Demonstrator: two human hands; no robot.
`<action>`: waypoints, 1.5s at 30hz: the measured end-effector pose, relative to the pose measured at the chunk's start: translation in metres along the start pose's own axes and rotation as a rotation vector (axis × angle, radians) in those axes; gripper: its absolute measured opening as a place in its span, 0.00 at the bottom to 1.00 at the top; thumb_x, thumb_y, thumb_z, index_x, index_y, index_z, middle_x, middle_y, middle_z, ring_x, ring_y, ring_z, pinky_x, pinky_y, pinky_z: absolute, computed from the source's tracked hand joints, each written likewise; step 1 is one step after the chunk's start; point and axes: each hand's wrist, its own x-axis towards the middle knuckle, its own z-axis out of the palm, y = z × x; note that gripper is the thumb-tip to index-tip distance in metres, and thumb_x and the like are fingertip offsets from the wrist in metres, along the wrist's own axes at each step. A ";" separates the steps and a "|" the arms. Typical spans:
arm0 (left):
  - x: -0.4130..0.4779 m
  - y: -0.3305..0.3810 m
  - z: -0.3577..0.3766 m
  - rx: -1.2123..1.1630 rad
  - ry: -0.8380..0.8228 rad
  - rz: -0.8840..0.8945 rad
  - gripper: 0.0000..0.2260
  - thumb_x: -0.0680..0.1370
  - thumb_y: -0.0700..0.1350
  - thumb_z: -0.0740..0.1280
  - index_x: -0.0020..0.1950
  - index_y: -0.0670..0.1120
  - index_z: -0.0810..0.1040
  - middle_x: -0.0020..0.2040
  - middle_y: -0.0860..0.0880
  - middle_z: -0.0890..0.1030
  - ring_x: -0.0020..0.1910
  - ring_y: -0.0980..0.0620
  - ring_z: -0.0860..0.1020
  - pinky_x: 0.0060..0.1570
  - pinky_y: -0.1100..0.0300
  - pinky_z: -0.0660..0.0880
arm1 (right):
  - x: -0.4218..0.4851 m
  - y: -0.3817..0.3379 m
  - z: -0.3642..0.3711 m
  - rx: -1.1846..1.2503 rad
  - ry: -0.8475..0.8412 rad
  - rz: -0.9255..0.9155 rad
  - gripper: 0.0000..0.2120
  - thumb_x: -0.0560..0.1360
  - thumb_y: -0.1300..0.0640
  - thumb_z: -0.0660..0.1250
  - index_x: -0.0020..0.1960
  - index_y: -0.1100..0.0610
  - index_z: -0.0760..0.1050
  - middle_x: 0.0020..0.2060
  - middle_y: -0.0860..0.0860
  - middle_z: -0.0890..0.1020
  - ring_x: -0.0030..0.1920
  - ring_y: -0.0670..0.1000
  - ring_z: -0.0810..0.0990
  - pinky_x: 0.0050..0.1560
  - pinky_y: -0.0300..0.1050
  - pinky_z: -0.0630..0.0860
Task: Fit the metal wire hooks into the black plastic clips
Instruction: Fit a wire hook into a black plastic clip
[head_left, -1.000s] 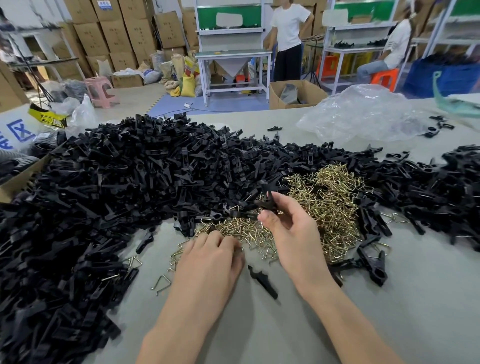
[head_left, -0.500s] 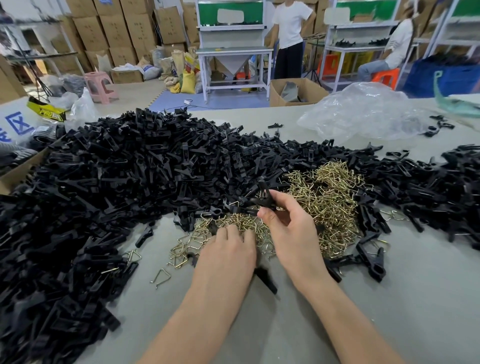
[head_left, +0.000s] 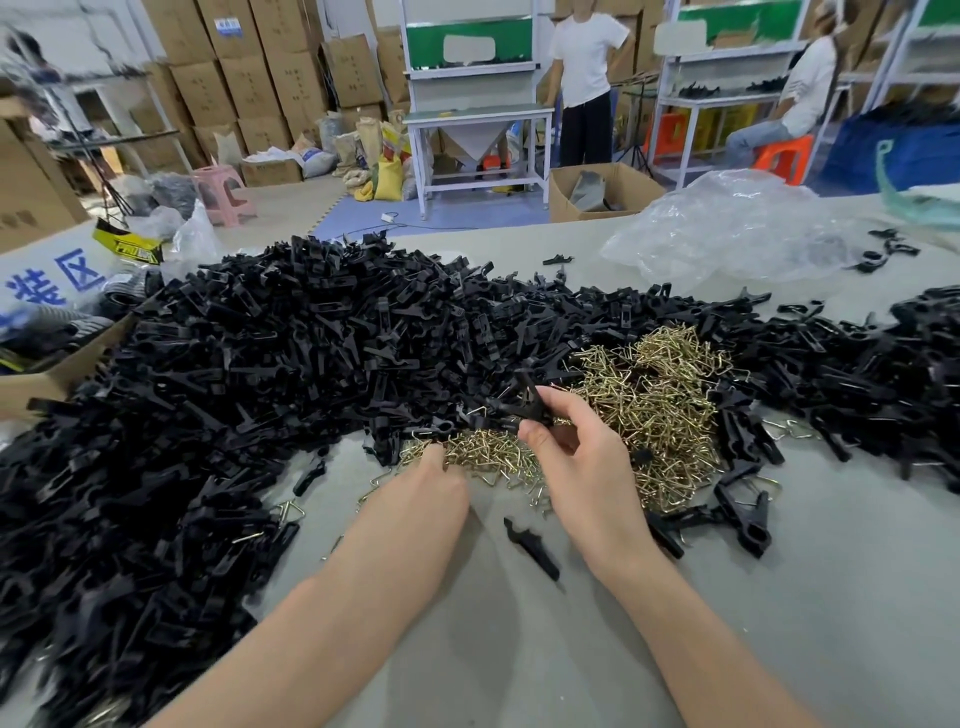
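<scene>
A big heap of black plastic clips (head_left: 260, 364) covers the left and back of the grey table (head_left: 831, 597), and more lie at the right. A pile of brass-coloured wire hooks (head_left: 660, 405) sits in the middle. My right hand (head_left: 582, 467) pinches one black clip (head_left: 524, 402) between thumb and fingers, just above the near edge of the hook pile. The back of my left hand (head_left: 421, 499) faces me, its fingertips down among the hooks at the pile's near left edge. Those fingers are hidden, so I cannot see whether they hold a hook.
A single loose clip (head_left: 532, 545) lies on the table between my wrists. A few clips with wires (head_left: 743, 514) lie to the right of my right hand. A crumpled clear plastic bag (head_left: 727, 228) sits at the back right, a cardboard box (head_left: 47, 379) at the left edge.
My left hand has slid forward from the bare table into the near edge of the hook pile. The right hand has kept the black clip and barely moved.
</scene>
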 end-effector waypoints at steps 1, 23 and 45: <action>-0.002 -0.002 -0.001 0.050 -0.013 0.020 0.12 0.78 0.34 0.63 0.59 0.44 0.70 0.58 0.46 0.69 0.52 0.48 0.77 0.47 0.58 0.74 | 0.000 0.000 0.000 0.002 0.000 0.002 0.15 0.81 0.56 0.68 0.65 0.44 0.77 0.48 0.44 0.84 0.41 0.40 0.79 0.41 0.31 0.73; 0.000 -0.004 0.009 -1.454 0.422 -0.331 0.12 0.81 0.40 0.62 0.39 0.46 0.75 0.31 0.52 0.75 0.32 0.54 0.73 0.35 0.64 0.72 | -0.007 -0.007 0.003 -0.277 -0.139 -0.190 0.18 0.81 0.61 0.66 0.68 0.46 0.77 0.54 0.39 0.78 0.54 0.39 0.78 0.55 0.27 0.70; -0.001 0.007 0.007 -1.575 0.335 -0.416 0.08 0.81 0.45 0.64 0.45 0.44 0.80 0.32 0.54 0.80 0.33 0.57 0.77 0.46 0.56 0.77 | -0.012 -0.012 0.007 -0.350 -0.195 -0.255 0.18 0.78 0.62 0.70 0.67 0.49 0.78 0.51 0.40 0.78 0.51 0.39 0.78 0.53 0.27 0.69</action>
